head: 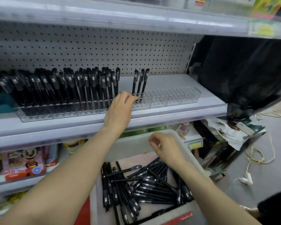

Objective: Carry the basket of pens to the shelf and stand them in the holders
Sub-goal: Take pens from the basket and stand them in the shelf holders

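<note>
A white basket [187, 153] in front of me holds a loose heap of black pens [144, 184]. On the middle shelf [169, 114] a row of clear holders [167, 98] runs left to right. Its left part is packed with upright black pens [68, 88]; three more pens [139, 83] stand apart near the middle. My left hand [120, 108] reaches over the shelf edge and its fingertips pinch the base of one of those three pens. My right hand [165, 146] hovers above the basket with fingers loosely curled, holding nothing.
The right part of the holders has bare holes. A black plastic bag [243, 70] hangs at the shelf's right end. Boxed toys [26, 163] sit on the lower shelf at left. An upper shelf edge [136, 20] overhangs. Cords and paper litter the floor at right.
</note>
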